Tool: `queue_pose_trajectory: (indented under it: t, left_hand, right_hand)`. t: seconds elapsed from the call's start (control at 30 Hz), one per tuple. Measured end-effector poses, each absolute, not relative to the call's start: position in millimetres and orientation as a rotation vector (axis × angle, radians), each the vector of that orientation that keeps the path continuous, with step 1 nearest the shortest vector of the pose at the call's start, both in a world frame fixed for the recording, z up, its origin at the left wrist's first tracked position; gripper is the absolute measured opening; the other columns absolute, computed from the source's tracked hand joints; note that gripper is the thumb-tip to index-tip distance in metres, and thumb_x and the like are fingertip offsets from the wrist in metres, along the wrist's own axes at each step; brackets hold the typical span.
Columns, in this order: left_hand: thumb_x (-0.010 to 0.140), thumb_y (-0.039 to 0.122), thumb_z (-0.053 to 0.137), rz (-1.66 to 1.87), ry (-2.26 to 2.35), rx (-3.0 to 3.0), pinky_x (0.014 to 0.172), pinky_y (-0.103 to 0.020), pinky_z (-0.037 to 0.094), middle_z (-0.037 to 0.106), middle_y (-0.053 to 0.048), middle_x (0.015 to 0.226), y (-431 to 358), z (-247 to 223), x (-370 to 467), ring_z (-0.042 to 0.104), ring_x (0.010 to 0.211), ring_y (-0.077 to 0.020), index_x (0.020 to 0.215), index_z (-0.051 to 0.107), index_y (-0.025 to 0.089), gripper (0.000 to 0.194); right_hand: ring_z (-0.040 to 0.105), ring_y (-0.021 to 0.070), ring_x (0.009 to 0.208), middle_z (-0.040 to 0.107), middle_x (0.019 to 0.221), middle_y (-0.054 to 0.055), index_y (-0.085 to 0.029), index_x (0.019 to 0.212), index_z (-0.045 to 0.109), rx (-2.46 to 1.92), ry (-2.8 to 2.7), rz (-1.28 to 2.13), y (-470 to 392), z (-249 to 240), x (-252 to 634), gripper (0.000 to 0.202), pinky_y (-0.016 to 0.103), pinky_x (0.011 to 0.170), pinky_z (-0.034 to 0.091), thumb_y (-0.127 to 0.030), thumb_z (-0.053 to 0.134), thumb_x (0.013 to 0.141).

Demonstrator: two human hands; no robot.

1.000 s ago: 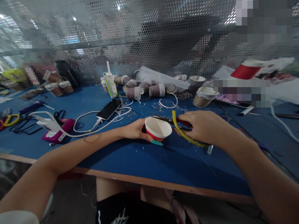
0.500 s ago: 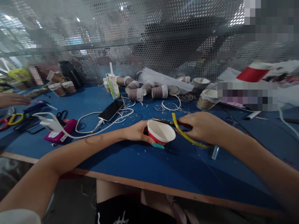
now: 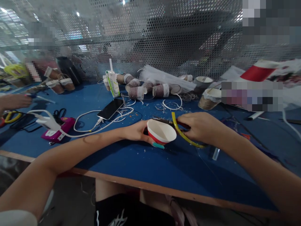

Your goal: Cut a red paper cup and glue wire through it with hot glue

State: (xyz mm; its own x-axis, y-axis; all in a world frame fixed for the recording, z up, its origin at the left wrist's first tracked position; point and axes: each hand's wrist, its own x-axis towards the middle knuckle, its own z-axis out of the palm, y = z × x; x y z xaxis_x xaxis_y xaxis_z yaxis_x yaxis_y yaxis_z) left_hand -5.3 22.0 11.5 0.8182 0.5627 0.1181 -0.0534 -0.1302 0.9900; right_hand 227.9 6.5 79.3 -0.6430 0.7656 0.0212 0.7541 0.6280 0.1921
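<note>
My left hand (image 3: pixel 138 131) is closed round a paper cup (image 3: pixel 162 131), white inside with a red outer wall. The cup tilts with its mouth toward me, and a long turquoise nail shows below its rim. Scissors (image 3: pixel 175 124) are in my right hand (image 3: pixel 196 127), closed on their handles. A curved yellow handle (image 3: pixel 182 133) sticks out in front of my fingers, with some red behind it. Their dark blade lies along the cup's far rim; whether it is cutting the wall cannot be told.
A phone (image 3: pixel 110 109) on a white cable and a magenta box (image 3: pixel 58 128) lie left. Several twine-wrapped cups (image 3: pixel 161 90), a drink carton (image 3: pixel 113 83) and plastic strips (image 3: pixel 166 78) lie along the mesh. Another person's hand (image 3: pixel 15 102) is far left. A clear tube (image 3: pixel 215 153) lies right.
My hands, the cup and the scissors stay almost the same, with a slight shift of the view. The other person's hand at far left now has a blue item at its fingers.
</note>
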Motion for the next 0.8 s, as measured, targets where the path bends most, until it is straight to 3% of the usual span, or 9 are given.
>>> queue_pose_trajectory:
  t: [0.23, 0.37, 0.5, 0.6, 0.7, 0.8]
  left_hand:
    - [0.061, 0.021, 0.081, 0.537, 0.423, 1.651, 0.101, -0.042, 0.045, 0.065, -0.014, 0.123, 22.8, 12.4, -5.1, 0.059, 0.115, -0.0274, 0.124, 0.053, 0.013, 0.069]
    - [0.064, 0.021, 0.078, 0.536, 0.397, 1.688, 0.103, -0.043, 0.044, 0.063, -0.014, 0.124, 22.9, 10.9, -5.1, 0.057, 0.118, -0.0280, 0.126, 0.050, 0.013, 0.068]
    - [0.066, 0.022, 0.076, 0.534, 0.401, 1.741, 0.105, -0.045, 0.041, 0.059, -0.016, 0.128, 19.6, 12.7, -5.6, 0.054, 0.122, -0.0292, 0.132, 0.043, 0.013, 0.074]
    - [0.061, 0.024, 0.080, 0.577, 0.451, 1.791, 0.110, -0.049, 0.034, 0.051, -0.017, 0.134, 16.5, 13.6, -4.6, 0.047, 0.128, -0.0331, 0.135, 0.041, 0.015, 0.084]
    - [0.054, 0.026, 0.085, 0.665, 0.490, 1.787, 0.114, -0.051, 0.028, 0.048, -0.016, 0.137, 15.7, 11.5, -2.3, 0.042, 0.132, -0.0345, 0.138, 0.036, 0.017, 0.097]
    - [0.055, 0.027, 0.084, 0.709, 0.495, 1.780, 0.113, -0.049, 0.030, 0.049, -0.016, 0.135, 17.3, 8.2, -0.6, 0.044, 0.130, -0.0325, 0.135, 0.038, 0.017, 0.092]
  right_hand:
    - [0.057, 0.0179, 0.064, 0.068, 0.074, 0.010, -0.016, 0.074, 0.060, 1.259, 2.749, 0.258, 5.4, 86.7, 224.8, 0.014, 0.027, 0.055, 0.032, -0.020, 0.046, 0.074]
    - [0.058, 0.0200, 0.067, 0.067, 0.077, 0.012, -0.016, 0.077, 0.057, 1.318, 2.769, 0.232, 7.8, 83.6, 226.0, 0.014, 0.028, 0.058, 0.034, -0.025, 0.046, 0.078]
    - [0.052, 0.0166, 0.057, 0.060, 0.065, 0.010, -0.020, 0.067, 0.044, 1.458, 2.836, 0.144, 13.6, 78.9, 233.9, 0.027, 0.028, 0.056, 0.034, -0.036, 0.039, 0.088]
    - [0.043, 0.0131, 0.051, 0.052, 0.056, 0.004, -0.022, 0.062, 0.034, 1.483, 2.880, 0.108, 13.9, 79.5, 238.1, 0.030, 0.027, 0.053, 0.030, -0.035, 0.039, 0.088]
    - [0.043, 0.0127, 0.051, 0.051, 0.056, 0.004, -0.022, 0.063, 0.036, 1.487, 2.935, 0.049, 10.5, 82.0, 238.6, 0.028, 0.027, 0.053, 0.030, -0.035, 0.041, 0.088]
    - [0.045, 0.0131, 0.052, 0.053, 0.059, 0.005, -0.021, 0.067, 0.041, 1.495, 2.973, -0.030, 7.8, 82.7, 238.9, 0.022, 0.027, 0.054, 0.032, -0.031, 0.041, 0.086]
